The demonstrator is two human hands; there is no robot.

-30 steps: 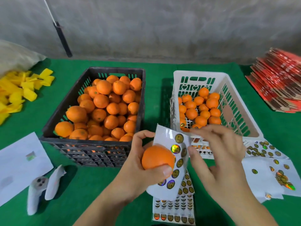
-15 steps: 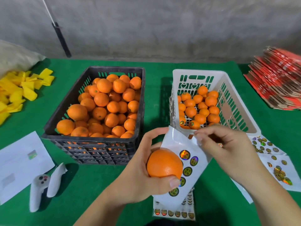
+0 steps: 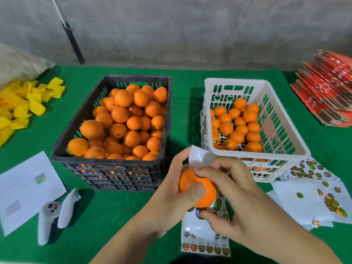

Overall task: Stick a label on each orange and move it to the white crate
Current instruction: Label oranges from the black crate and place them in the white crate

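My left hand (image 3: 169,189) grips one orange (image 3: 208,190) together with a white label sheet (image 3: 198,156) that sticks up behind it. Over the fruit lies my right hand (image 3: 247,204), its forefinger across the top on the dark edge of a label and its thumb under the orange. All this hangs above the green table, in front of the gap between the two crates. The black crate (image 3: 133,78) on the left is heaped with oranges. The white crate (image 3: 234,81) on the right holds several oranges, some showing round labels.
More label sheets lie under my hands (image 3: 205,247) and at the right (image 3: 308,197). A white controller (image 3: 51,216) and white paper (image 3: 24,187) lie at the left front. Yellow pieces (image 3: 21,107) are far left, a red carton stack (image 3: 329,92) far right.
My right hand left the label sheet and came down onto the orange, which now covers most of the sheet. My left hand turned the fruit slightly toward the right.
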